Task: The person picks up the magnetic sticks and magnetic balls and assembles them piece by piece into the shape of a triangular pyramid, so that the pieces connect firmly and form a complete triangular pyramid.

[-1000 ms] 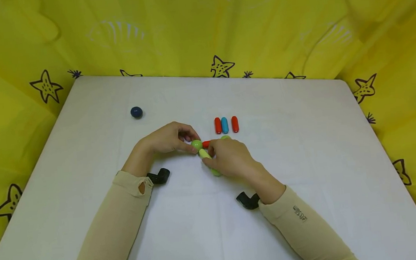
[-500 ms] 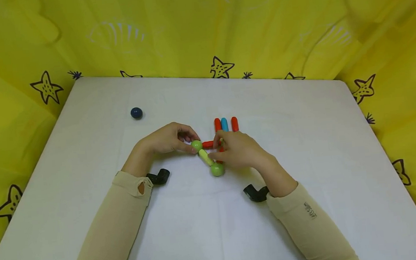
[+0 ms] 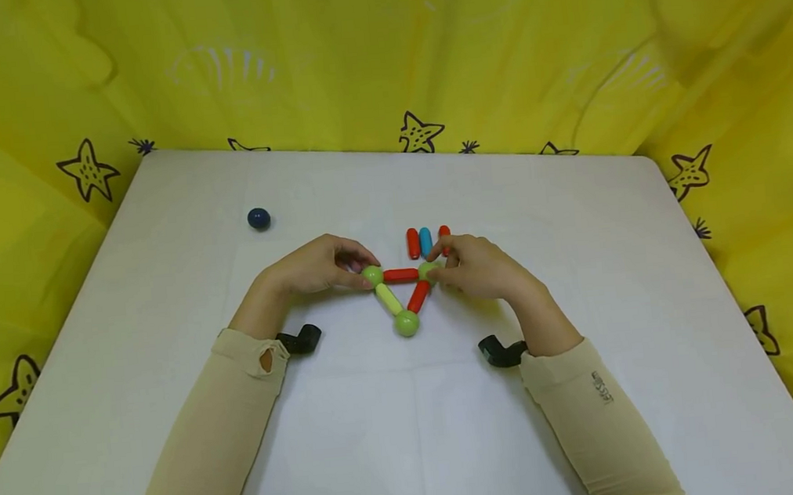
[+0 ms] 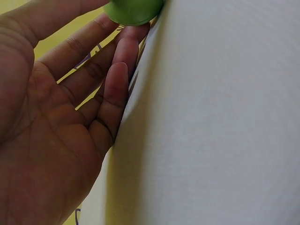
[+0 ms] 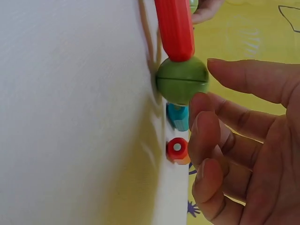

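Note:
A flat triangle lies on the table: green balls at its corners, joined by two red sticks and one yellow-green stick. My left hand pinches the left green ball between thumb and fingers. Around the right green ball are the thumb and fingertips of my right hand. One red stick runs between those two balls. The other red stick slants down to the front green ball, which no hand touches.
Behind the triangle lie a loose red stick, a blue stick and another red stick, partly hidden by the right hand. A dark blue ball sits at the back left. Yellow curtains surround the white table.
My right hand has moved right and back, from the yellow-green stick to the right green ball, uncovering the triangle's front and right side. My left hand keeps its hold.

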Action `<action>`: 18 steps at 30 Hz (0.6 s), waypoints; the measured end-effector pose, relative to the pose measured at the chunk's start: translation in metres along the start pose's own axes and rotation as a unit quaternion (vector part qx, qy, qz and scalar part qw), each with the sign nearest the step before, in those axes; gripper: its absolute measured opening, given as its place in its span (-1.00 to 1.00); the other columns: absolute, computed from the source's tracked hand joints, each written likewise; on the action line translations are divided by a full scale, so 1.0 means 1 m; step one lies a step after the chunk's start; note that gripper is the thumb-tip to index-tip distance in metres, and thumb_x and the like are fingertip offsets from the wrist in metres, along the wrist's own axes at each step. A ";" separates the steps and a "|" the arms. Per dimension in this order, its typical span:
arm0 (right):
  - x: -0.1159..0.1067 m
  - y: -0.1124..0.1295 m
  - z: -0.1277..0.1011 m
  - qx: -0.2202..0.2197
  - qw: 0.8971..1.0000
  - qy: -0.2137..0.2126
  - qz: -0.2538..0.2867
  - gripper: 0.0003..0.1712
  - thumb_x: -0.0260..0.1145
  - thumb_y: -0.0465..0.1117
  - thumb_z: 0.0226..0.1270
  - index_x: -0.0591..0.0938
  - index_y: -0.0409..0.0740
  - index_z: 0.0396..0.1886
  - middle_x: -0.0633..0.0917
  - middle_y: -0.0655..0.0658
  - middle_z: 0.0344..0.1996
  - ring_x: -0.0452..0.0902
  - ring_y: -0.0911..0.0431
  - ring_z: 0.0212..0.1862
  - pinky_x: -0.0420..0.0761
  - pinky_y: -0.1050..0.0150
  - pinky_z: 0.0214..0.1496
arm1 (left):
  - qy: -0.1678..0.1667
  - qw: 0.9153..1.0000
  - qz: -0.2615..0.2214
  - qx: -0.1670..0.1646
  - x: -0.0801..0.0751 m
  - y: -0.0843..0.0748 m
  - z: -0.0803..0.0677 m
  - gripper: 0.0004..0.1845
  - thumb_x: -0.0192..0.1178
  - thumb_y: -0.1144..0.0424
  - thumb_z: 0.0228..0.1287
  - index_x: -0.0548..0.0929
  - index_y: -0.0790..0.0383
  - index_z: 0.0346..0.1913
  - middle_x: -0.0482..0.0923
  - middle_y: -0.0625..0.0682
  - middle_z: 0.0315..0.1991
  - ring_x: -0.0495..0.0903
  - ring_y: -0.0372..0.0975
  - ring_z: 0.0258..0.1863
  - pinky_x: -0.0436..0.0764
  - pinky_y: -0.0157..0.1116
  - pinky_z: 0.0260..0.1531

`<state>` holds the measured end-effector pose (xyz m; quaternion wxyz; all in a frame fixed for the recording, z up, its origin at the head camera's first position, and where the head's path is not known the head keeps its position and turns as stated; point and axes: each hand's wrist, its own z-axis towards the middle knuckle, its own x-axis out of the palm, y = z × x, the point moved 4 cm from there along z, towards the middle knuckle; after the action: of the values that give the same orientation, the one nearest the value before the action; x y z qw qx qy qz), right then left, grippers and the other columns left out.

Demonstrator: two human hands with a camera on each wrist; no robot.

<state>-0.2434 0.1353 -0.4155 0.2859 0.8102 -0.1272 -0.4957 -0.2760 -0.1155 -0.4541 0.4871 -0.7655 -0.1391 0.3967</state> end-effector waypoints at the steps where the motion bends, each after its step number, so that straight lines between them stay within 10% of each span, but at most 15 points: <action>1: 0.000 -0.001 0.001 0.000 1.000 -0.001 0.002 -0.62 0.35 0.02 0.46 0.64 -0.06 0.13 0.63 -0.11 -0.39 0.50 0.03 -0.37 0.46 0.24 -0.30 | -0.001 1.000 -0.002 -0.001 0.000 0.000 -0.001 -0.69 0.48 0.23 0.26 0.78 0.07 0.06 0.66 -0.01 -0.14 0.53 -0.12 -0.05 0.48 -0.23 -0.01; 12: -0.017 -0.027 0.010 0.057 0.988 -0.132 0.048 -0.51 0.25 0.05 0.52 0.53 -0.04 0.31 0.63 -0.19 -0.05 0.52 -0.09 -0.08 0.51 0.12 -0.06 | -0.004 1.000 -0.007 -0.001 0.001 0.003 -0.003 -0.70 0.48 0.25 0.26 0.78 0.07 0.06 0.66 0.00 -0.14 0.53 -0.12 -0.06 0.49 -0.24 -0.02; 18: -0.012 -0.040 0.022 0.046 0.990 -0.120 0.053 -0.33 0.25 0.01 0.54 0.35 0.03 0.56 0.57 -0.23 0.07 0.47 -0.11 0.05 0.50 0.07 0.06 | -0.002 1.000 0.003 0.000 0.001 0.001 -0.002 -0.70 0.47 0.19 0.28 0.78 0.02 0.06 0.65 -0.01 -0.12 0.52 -0.12 -0.04 0.47 -0.23 0.00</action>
<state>-0.2711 0.1663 -0.4379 0.2565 0.7494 -0.2260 -0.5670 -0.2743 -0.1173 -0.4552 0.4856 -0.7649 -0.1380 0.4000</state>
